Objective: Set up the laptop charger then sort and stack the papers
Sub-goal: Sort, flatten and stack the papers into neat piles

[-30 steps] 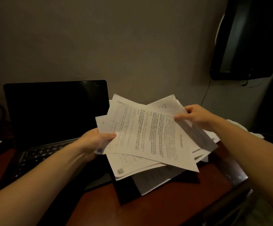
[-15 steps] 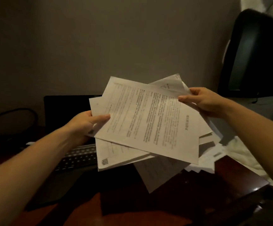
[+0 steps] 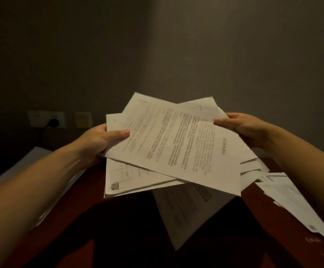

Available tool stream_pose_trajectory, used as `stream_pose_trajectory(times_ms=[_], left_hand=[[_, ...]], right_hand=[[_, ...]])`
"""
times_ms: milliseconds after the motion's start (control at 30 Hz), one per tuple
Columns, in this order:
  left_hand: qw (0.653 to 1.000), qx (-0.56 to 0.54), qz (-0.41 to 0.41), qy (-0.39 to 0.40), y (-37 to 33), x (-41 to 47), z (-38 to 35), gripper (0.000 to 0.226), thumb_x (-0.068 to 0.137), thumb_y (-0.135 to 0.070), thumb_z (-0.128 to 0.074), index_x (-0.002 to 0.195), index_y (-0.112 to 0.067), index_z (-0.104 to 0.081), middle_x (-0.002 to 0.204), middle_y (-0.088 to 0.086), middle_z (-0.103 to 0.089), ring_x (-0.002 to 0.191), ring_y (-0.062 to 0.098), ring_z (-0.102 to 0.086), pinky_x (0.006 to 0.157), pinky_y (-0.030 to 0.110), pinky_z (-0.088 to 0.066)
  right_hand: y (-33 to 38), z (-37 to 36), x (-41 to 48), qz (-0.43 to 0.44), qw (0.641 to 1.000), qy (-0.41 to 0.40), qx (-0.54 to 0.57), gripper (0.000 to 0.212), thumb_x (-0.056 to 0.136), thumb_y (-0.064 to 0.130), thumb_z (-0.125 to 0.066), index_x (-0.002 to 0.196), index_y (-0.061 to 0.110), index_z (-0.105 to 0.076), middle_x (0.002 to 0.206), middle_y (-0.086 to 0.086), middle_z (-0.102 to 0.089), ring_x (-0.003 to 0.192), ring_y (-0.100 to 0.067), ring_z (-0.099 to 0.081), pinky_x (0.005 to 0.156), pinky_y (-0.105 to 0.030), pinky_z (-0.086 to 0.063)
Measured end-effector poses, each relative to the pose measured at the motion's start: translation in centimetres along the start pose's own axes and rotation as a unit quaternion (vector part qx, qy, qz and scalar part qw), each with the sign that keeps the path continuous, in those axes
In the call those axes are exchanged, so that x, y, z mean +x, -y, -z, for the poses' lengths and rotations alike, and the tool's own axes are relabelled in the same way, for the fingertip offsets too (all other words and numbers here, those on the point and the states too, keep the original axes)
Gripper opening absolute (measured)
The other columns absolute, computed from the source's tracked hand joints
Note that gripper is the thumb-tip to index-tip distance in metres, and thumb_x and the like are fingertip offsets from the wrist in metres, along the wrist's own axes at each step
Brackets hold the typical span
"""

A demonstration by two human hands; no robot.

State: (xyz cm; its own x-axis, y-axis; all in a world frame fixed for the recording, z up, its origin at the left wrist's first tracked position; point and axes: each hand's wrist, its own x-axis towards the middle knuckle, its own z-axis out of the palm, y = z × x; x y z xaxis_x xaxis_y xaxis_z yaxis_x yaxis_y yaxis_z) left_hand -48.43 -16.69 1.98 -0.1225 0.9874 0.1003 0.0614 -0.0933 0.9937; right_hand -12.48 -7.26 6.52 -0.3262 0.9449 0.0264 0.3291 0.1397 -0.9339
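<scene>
A loose, fanned bundle of printed white papers (image 3: 176, 147) hangs in the air above the dark red desk (image 3: 83, 200). My left hand (image 3: 101, 141) grips its left edge, thumb on top. My right hand (image 3: 242, 128) holds the right edge with the thumb over the top sheet. The sheets lie at different angles, and one lower sheet (image 3: 188, 213) hangs down below the rest. A black plug (image 3: 53, 122) sits in a wall socket at the back left. No laptop is in view.
More white papers (image 3: 292, 202) lie spread on the desk at the right. A pale flat sheet or surface (image 3: 25, 167) lies at the left under my forearm. A second wall plate (image 3: 82, 119) sits beside the socket. The room is dim.
The view has swung left: the laptop and the dark monitor have left the frame and the wall sockets have come in. Both hands keep the same hold on the bundle.
</scene>
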Motion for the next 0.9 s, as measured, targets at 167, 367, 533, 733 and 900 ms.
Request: stream_pose_trajectory(times_ms=[167, 367, 533, 733, 900], left_hand=[[0.937, 0.33, 0.051, -0.099, 7.4, 0.5, 3.0, 0.114, 0.08, -0.037, -0.083, 0.16, -0.026, -0.003, 0.158, 0.004, -0.036, 0.132, 0.027, -0.051, 0.097, 0.039, -0.052], [0.811, 0.57, -0.081, 0.098, 14.2, -0.5, 2.9, 0.068, 0.097, -0.059, -0.049, 0.156, -0.045, -0.02, 0.167, -0.014, 0.0, 0.154, 0.012, 0.005, 0.123, 0.047, -0.009], [0.796, 0.568, -0.104, 0.18, 15.2, 0.4, 0.7, 0.06, 0.095, -0.065, -0.043, 0.152, -0.048, -0.03, 0.167, -0.014, -0.008, 0.154, 0.011, 0.006, 0.122, 0.046, -0.005], [0.792, 0.55, -0.072, 0.256, 15.8, 0.8, 0.0, 0.083, 0.08, -0.08, -0.047, 0.153, -0.052, -0.02, 0.167, -0.016, -0.007, 0.154, 0.013, -0.003, 0.124, 0.045, -0.011], [0.746, 0.596, -0.095, 0.281, 15.7, 0.0, 0.3, 0.087, 0.078, -0.084, -0.045, 0.154, -0.055, -0.011, 0.167, -0.017, 0.0, 0.154, 0.011, 0.002, 0.122, 0.041, -0.005]], right_hand=[[-6.7, -5.3, 4.4, -0.051, 0.951, -0.056, -0.3, 0.051, 0.082, 0.041, -0.08, 0.122, 0.014, -0.066, 0.09, -0.006, -0.071, 0.076, -0.022, -0.069, 0.062, -0.029, -0.052], [-12.0, -10.8, 2.6, 0.016, 0.909, -0.068, -0.411, 0.054, 0.087, 0.048, -0.071, 0.13, 0.017, -0.058, 0.099, -0.002, -0.068, 0.08, -0.013, -0.063, 0.063, -0.022, -0.046], [-13.6, -14.9, -1.9, 0.108, 0.89, -0.014, -0.443, 0.052, 0.092, 0.057, -0.055, 0.132, 0.025, -0.06, 0.134, 0.004, -0.059, 0.118, -0.012, -0.055, 0.094, -0.026, -0.047], [-14.7, -17.3, -5.5, 0.13, 0.862, 0.124, -0.475, 0.069, 0.091, 0.071, -0.037, 0.149, 0.034, -0.041, 0.157, 0.01, -0.035, 0.142, -0.009, -0.031, 0.119, -0.029, -0.027], [-15.7, -15.5, -5.6, 0.128, 0.838, 0.16, -0.505, 0.072, 0.087, 0.075, -0.029, 0.153, 0.05, -0.019, 0.165, 0.018, -0.013, 0.151, -0.004, -0.008, 0.12, -0.024, -0.009]])
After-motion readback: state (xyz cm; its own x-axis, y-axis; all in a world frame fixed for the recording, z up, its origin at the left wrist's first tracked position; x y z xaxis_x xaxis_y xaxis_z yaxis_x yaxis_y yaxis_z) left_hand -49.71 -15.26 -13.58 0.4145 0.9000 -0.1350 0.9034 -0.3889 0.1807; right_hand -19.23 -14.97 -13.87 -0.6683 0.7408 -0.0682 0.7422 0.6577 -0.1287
